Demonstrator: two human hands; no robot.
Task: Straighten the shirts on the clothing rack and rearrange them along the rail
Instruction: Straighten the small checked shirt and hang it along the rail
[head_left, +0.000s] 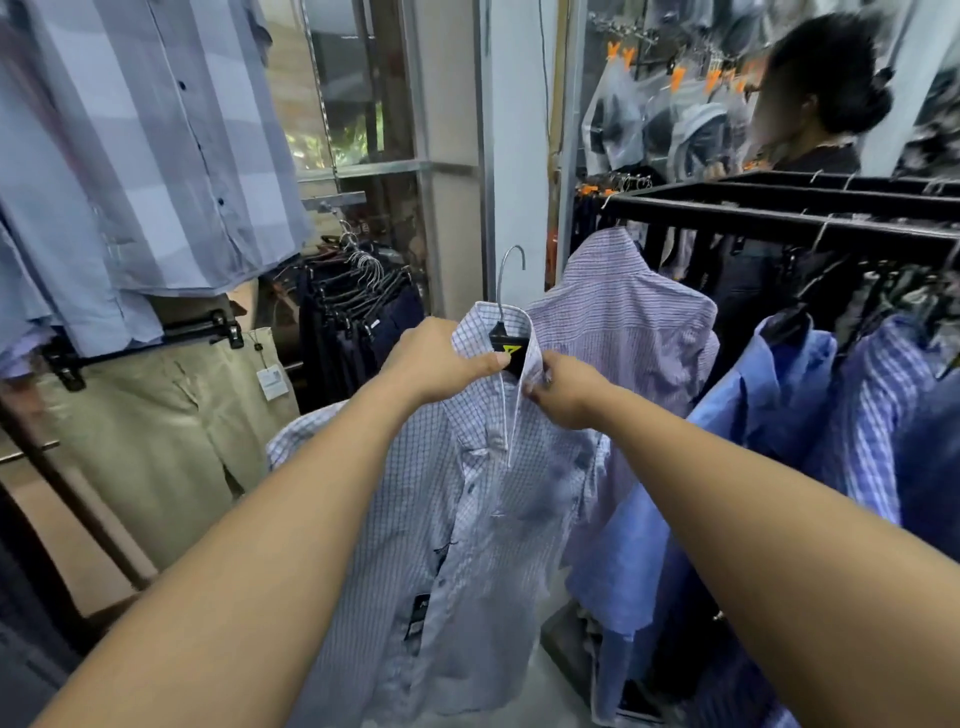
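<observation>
A white shirt with a fine blue check (457, 519) hangs on a black hanger with a metal hook (506, 291), held off the rail in front of me. My left hand (436, 364) grips the left side of its collar. My right hand (566, 395) pinches the right collar edge at the placket. The black rail (779, 223) runs to the right. On it hang a purple-striped shirt (634, 317), a blue shirt (769, 395) and a blue plaid shirt (872, 410).
Beige trousers (156, 431) on a clip hanger and a grey plaid shirt (156, 140) hang at the left. Dark trousers (358, 322) crowd a rack behind. A person (826, 98) stands beyond the rail at the upper right. A white pillar (519, 145) stands behind.
</observation>
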